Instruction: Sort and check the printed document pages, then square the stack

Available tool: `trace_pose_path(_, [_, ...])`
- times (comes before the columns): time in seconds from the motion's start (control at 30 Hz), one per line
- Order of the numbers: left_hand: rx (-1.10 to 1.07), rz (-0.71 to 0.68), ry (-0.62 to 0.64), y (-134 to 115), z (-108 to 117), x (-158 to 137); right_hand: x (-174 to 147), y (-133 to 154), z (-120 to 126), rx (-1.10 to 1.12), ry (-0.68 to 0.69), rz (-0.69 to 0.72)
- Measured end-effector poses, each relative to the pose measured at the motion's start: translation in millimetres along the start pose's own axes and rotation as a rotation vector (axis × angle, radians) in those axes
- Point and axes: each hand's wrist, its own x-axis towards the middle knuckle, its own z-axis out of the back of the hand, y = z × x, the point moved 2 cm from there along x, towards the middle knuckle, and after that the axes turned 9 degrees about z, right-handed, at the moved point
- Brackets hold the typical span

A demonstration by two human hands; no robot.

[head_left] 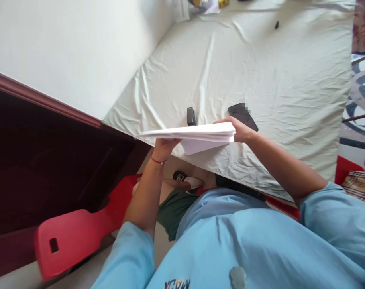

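A stack of white paper sheets (200,132) is held up edge-on over the near edge of the table, with one part hanging lower beneath it. My left hand (165,147) grips the stack from below at its left half, the fingers mostly hidden by the paper. At the right end, my right hand (235,127) holds the sheets, its fingers partly behind them. Just beyond the paper lies a black stapler (190,116). A dark phone (244,117) rests face up or down, I cannot tell which, beside my right hand.
A pale wrinkled cloth (290,80) covers the table. White wall (80,52) borders it on the left. A small black object (277,25) and a yellow item (223,3) lie at the far side. Red chairs (70,237) stand at left and right.
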Motion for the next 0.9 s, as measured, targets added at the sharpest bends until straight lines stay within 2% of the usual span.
trace_pose_path(0.13, [-0.090, -0.027, -0.067, -35, -10, -13, -5, 0, -10, 0.277, -0.184, -0.162])
trace_pose_path(0.2, [-0.122, 0.042, -0.089, -44, -15, -23, -13, -3, -20, 0.422, -0.233, -0.266])
trace_pose_path(0.33, [-0.268, 0.266, -0.121, -27, -22, -42, -39, -18, -50, 0.655, -0.397, -0.548])
trace_pose_path(0.43, [-0.326, 0.426, -0.126, -4, -26, -55, -62, -30, -72, 0.789, -0.440, -0.681])
trace_pose_path(0.53, [-0.315, 0.507, -0.119, 9, -26, -64, -78, -39, -78, 0.806, -0.428, -0.720])
trace_pose_path(0.63, [-0.290, 0.568, -0.076, 15, -26, -71, -81, -43, -67, 0.751, -0.424, -0.675])
trace_pose_path(0.77, [-0.272, 0.611, 0.022, 20, -33, -78, -71, -44, -51, 0.733, -0.547, -0.564])
trace_pose_path(0.9, [-0.317, 0.588, 0.030, 23, -42, -81, -67, -47, -53, 0.729, -0.660, -0.666])
